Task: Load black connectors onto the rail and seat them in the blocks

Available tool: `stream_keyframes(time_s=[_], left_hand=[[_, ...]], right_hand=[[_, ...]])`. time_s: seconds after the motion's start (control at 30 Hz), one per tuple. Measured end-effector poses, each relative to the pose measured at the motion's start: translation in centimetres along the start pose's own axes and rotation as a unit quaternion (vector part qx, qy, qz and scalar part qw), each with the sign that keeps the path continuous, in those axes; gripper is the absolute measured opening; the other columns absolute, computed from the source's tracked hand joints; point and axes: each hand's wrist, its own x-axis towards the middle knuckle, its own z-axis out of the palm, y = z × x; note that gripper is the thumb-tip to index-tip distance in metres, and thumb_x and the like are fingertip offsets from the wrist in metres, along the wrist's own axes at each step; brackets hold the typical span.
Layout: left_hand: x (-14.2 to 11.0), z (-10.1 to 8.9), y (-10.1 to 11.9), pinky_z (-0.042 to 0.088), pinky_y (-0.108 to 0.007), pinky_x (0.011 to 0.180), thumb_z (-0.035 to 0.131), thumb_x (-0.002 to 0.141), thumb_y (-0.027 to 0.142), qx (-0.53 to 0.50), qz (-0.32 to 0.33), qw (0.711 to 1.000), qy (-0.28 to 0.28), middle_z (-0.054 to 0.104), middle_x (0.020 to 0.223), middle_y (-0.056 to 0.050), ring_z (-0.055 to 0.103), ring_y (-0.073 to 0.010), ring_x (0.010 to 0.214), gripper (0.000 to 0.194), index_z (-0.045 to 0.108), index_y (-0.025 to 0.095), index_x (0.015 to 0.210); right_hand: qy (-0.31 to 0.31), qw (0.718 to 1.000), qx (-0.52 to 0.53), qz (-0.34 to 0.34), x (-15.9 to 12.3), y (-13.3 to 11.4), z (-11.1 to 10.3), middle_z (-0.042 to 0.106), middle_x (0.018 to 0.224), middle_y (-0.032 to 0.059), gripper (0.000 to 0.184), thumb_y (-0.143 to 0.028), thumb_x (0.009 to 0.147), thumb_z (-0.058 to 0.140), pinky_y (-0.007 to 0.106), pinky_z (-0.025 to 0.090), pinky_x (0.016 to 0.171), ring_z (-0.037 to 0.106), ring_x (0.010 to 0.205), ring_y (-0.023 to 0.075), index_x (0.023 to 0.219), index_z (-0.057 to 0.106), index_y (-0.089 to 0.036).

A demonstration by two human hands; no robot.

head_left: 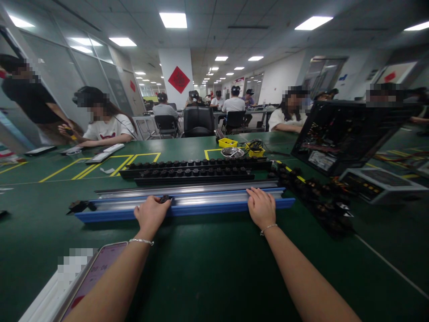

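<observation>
A long blue rail (pixel 208 208) with a silvery metal channel lies crosswise in front of me. My left hand (pixel 151 215) is closed in a pinch on a small black wheel piece (pixel 165 199), held at the channel left of the rail's middle. Toward the rail's right end, my right hand (pixel 262 207) grips the blue rail, its fingers over the near wall; the thumb is hidden. More black wheel pieces (pixel 80 206) sit at the rail's left end. Just behind lies a dark rail with a metal channel (pixel 201 189).
Farther back are two black rails fitted with several wheels (pixel 194 171). A heap of black wheel pieces (pixel 321 201) lies right, near a power supply box (pixel 378 184) and an open computer case (pixel 342 138). A phone (pixel 100 273) lies front left. Co-workers sit across the table.
</observation>
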Motion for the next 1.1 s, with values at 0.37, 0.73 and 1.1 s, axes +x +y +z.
stream_keyframes(time_s=[0.37, 0.73, 1.1], left_hand=[[-0.3, 0.3, 0.6, 0.027, -0.043, 0.096, 0.05, 0.065, 0.058, -0.006, 0.005, 1.0, -0.004, 0.068, 0.088, -0.01, 0.058, -0.0298, 0.098, 0.042, 0.058, 0.023, 0.087], [-0.8, 0.4, 1.3, 0.024, -0.044, 0.098, 0.051, 0.065, 0.056, -0.014, 0.013, 1.0, -0.007, 0.068, 0.088, -0.008, 0.058, -0.0296, 0.098, 0.041, 0.057, 0.023, 0.089], [-1.2, 0.6, 1.8, 0.022, -0.045, 0.1, 0.051, 0.065, 0.058, -0.017, 0.015, 1.0, -0.009, 0.068, 0.089, -0.009, 0.058, -0.0299, 0.099, 0.041, 0.058, 0.023, 0.087]], right_hand=[[0.005, 1.0, 0.005, -0.001, 0.0, 0.0, 0.1, 0.058, 0.123, 0.0032, 0.039, -0.026, 0.087, 0.033, 0.04, 0.023, 0.1, 0.045, 0.117, 0.0207, 0.115, 0.059, -0.025], [0.01, 1.0, 0.014, 0.003, 0.0, 0.1, 0.1, 0.058, 0.122, 0.0035, 0.038, -0.025, 0.086, 0.034, 0.042, 0.023, 0.1, 0.045, 0.117, 0.0214, 0.114, 0.06, -0.025], [0.006, 1.0, 0.002, 0.003, 0.0, 0.1, 0.1, 0.058, 0.122, 0.0026, 0.039, -0.026, 0.086, 0.034, 0.041, 0.024, 0.1, 0.045, 0.117, 0.0212, 0.115, 0.06, -0.026]])
